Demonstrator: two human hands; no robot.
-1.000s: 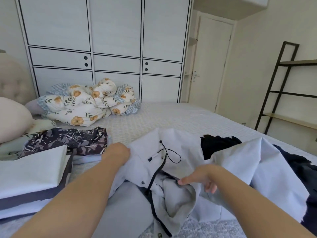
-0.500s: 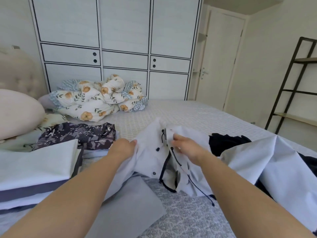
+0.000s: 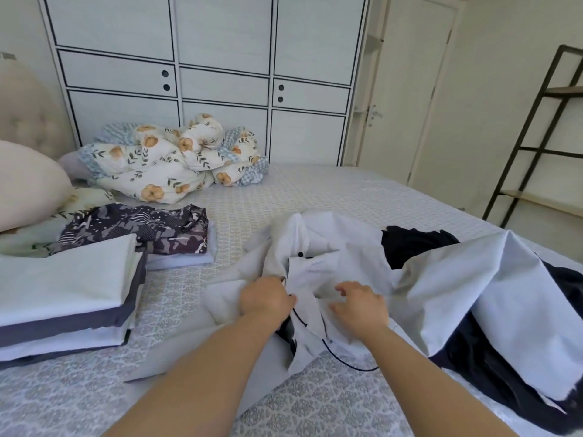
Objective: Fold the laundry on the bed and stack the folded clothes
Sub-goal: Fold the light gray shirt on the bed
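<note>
A pale blue-white shirt [image 3: 334, 247] with dark buttons and dark piping lies crumpled on the bed [image 3: 331, 190] in front of me. My left hand [image 3: 265, 299] grips a bunch of its fabric near the button edge. My right hand [image 3: 361, 305] rests on the cloth just to the right, fingers bent; what they hold is hidden. A stack of folded clothes [image 3: 67, 291] in white, pale blue and grey sits at the left. Behind it lies a folded dark patterned garment [image 3: 142, 228] on a pale blue piece.
More pale cloth [image 3: 492, 298] and dark garments [image 3: 416, 244] spread to the right. A floral duvet [image 3: 167, 165] is bundled at the far side, pillows [image 3: 28, 187] at the left. A wardrobe [image 3: 205, 74], a door and a dark metal shelf [image 3: 542, 137] stand beyond the bed.
Both hands have drawn back toward me along the shirt, and the right hand has moved from the collar area down beside the left. The shirt's front is bunched closer.
</note>
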